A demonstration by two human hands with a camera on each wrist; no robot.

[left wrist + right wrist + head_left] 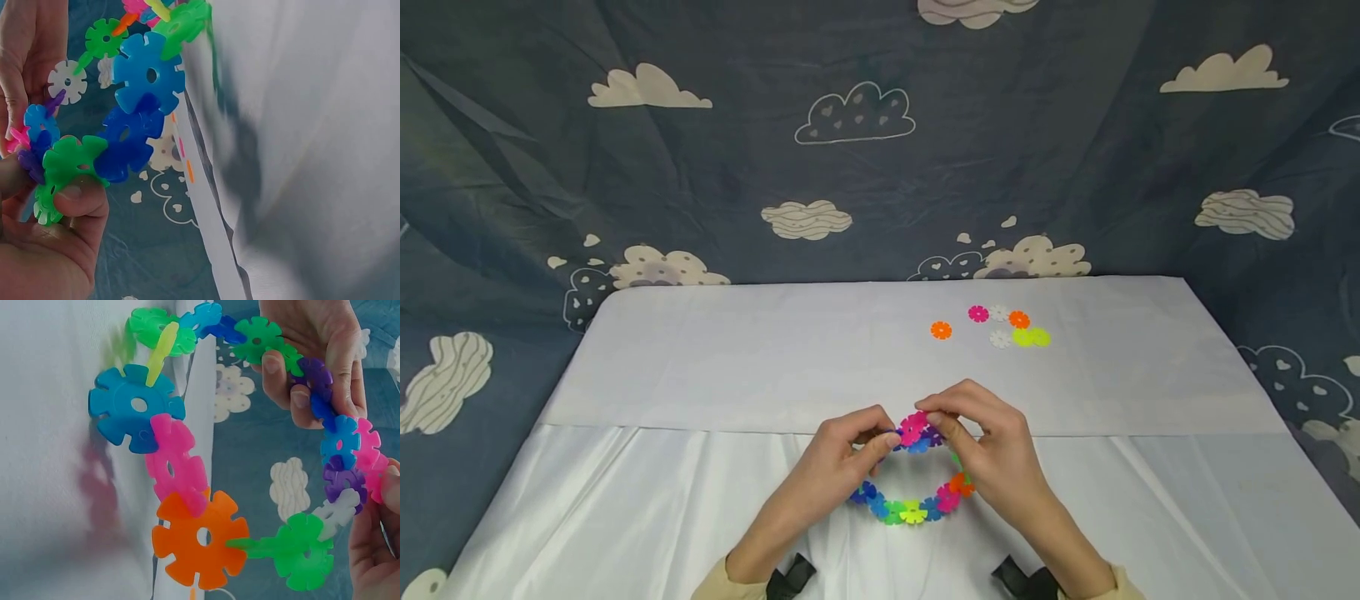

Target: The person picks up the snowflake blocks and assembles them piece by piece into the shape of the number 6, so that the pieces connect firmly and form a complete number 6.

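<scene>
A closed ring of linked flower-shaped discs, with a yellow disc at its near side, is held up by both hands. The left hand pinches the ring's far left part; in the left wrist view its thumb lies on a green disc. The right hand pinches a pink disc at the far side, beside a light blue disc and a purple one in the right wrist view. An orange disc and a large blue disc hang in the ring's lower part.
Loose discs lie on the white table beyond the hands: an orange one, a pink one, a white one, a yellow one and several others. A dark cloth with clouds hangs behind.
</scene>
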